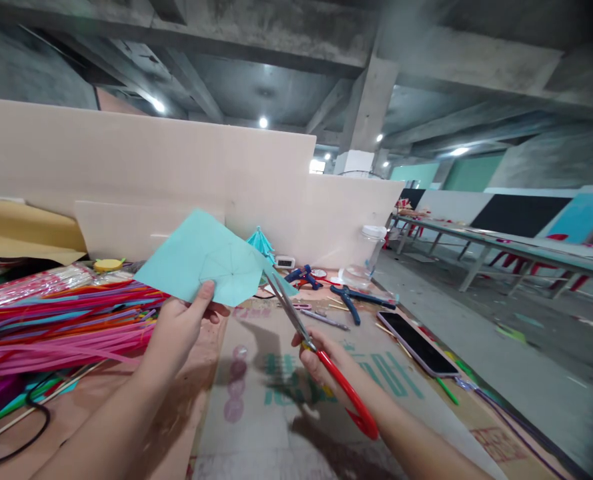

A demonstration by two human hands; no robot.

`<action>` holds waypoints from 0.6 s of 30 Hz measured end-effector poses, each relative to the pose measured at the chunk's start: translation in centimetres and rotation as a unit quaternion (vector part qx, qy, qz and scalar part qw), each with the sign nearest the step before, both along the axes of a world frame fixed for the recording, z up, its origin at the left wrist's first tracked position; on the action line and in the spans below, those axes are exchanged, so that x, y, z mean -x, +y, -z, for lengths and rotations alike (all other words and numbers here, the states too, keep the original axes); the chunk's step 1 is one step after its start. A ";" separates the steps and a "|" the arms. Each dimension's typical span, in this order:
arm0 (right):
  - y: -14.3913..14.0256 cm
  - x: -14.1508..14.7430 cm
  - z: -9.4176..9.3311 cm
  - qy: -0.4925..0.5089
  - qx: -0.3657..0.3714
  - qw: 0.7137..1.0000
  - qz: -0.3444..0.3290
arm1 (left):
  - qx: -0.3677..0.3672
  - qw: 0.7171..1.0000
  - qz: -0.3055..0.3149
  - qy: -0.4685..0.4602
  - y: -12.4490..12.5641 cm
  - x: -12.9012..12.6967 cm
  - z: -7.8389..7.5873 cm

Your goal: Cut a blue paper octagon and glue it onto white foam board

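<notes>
Pinched at its near edge by the left hand: a thin light-blue paper sheet with a pencilled circle, raised over the cardboard-covered table. Light, floppy, tearable; best gripped close beside the cut. Closed around red-handled metal scissors, blades at the sheet's right edge: the right hand.

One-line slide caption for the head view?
Left hand holds a light-blue paper sheet while the right hand cuts its edge with red-handled scissors above a cardboard-covered table.

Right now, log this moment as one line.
left hand: holds light blue paper | right hand: red-handled scissors, blades at paper edge | nearby: phone, pliers
</notes>
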State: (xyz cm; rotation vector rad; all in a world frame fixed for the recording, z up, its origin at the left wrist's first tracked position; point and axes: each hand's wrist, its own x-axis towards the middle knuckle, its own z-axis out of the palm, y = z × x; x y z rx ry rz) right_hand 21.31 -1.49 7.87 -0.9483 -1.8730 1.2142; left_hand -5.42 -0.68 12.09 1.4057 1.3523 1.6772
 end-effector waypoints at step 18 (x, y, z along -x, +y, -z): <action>-0.7 0.4 -0.9 0.065 0.003 0.997 0.030 | 0.036 0.996 0.074 0.028 -0.6 -2.4 1.5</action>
